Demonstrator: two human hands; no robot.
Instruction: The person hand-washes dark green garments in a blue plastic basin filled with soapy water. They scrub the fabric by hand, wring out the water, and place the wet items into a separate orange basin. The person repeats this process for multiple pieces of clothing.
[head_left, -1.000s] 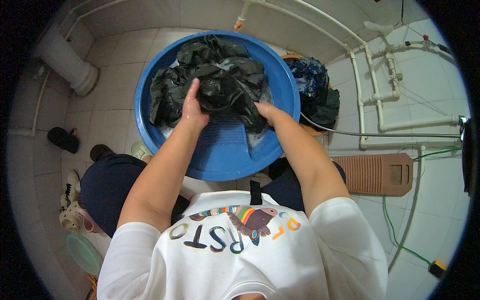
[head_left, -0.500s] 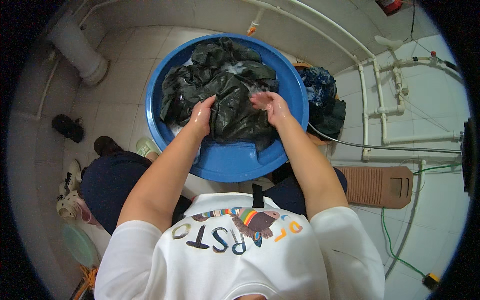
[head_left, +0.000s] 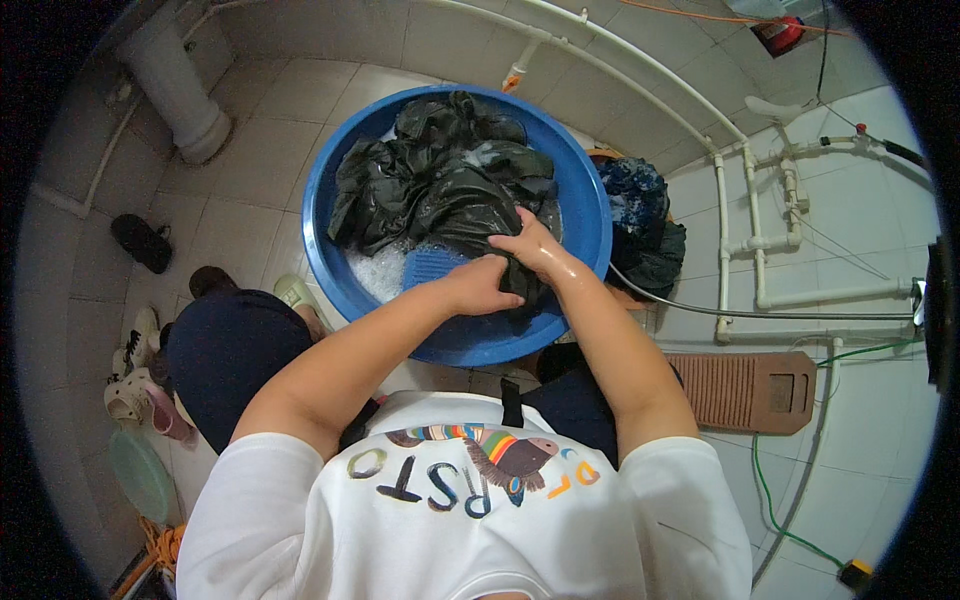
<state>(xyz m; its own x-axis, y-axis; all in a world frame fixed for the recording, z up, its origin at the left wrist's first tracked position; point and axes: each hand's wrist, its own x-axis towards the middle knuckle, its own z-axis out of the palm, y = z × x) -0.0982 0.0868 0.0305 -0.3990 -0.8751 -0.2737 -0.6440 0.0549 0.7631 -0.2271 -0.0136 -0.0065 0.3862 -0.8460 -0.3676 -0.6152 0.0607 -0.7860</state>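
Note:
A large blue tub (head_left: pixel 318 235) holds a wet, dark green-black garment (head_left: pixel 385 195), bunched up among white suds (head_left: pixel 375 272). Both my hands are on the garment's near right part, close to each other. My left hand (head_left: pixel 485 285) grips a fold by the tub's near side, its thumb showing and its other fingers partly hidden. Just beyond it, my wet right hand (head_left: pixel 532 245) clasps the cloth with thumb and forefinger apart; the remaining fingers are out of sight. A blue ridged washboard surface (head_left: pixel 430 266) shows left of my hands.
More dark and blue-patterned clothes (head_left: pixel 640 200) lie right of the tub. A brown washboard (head_left: pixel 740 392) rests on the tiles at my right. White pipes (head_left: pixel 757 240) run along the right wall, with a grey hose (head_left: pixel 750 310) near them. Shoes (head_left: pixel 130 395) stand at the left.
My left hand has moved right and nearer, and my right hand has come in beside it onto the cloth. The garment has shifted away, baring suds and the ridged blue surface.

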